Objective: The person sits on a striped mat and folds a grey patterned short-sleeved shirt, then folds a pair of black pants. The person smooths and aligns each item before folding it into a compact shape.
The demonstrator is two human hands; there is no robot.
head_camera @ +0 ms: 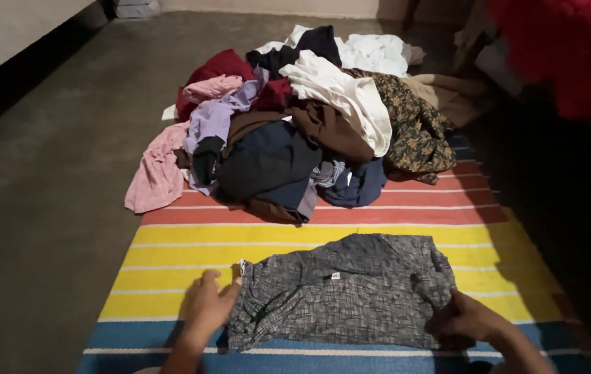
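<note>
Kneeling view, looking down at a striped woven mat (171, 253) in red, yellow and blue bands. A grey checked cotton shirt (344, 291) lies spread on the near part of the mat, partly smoothed (creases remain at its left end). Left hand (207, 305) rests flat against the shirt's left edge, fingers released, thumb touching cloth. Right hand (469, 320) grips the right edge, fingers clenched on fabric. Judgement: one garment in work, not yet folded; the heap of mixed unfolded clothes (295, 118) at the far end remains untouched.
</note>
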